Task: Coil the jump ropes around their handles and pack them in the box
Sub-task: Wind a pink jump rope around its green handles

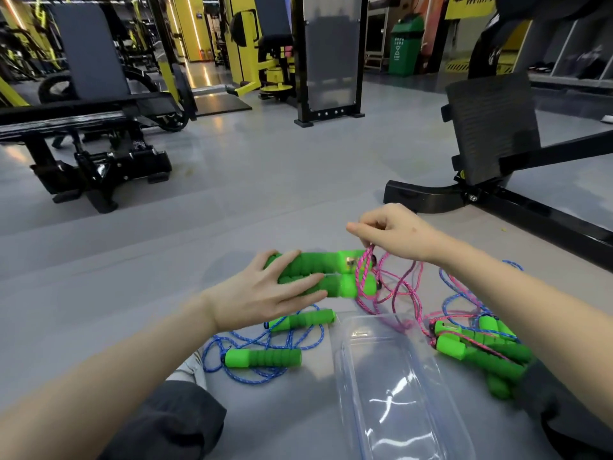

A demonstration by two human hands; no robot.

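Observation:
My left hand grips a pair of green foam handles held side by side above the floor. My right hand pinches the pink rope just above the handles' right end; a loop of it lies around them and the slack trails down to the floor. A blue rope with two green handles lies loose on the floor below my left hand. On the right is a bundle of green handles with rope wound round them. The clear plastic box stands open between them.
I sit on a grey gym floor, my dark-trousered knees at the bottom edge. A black bench frame stands close on the right, and weight machines stand to the left and behind.

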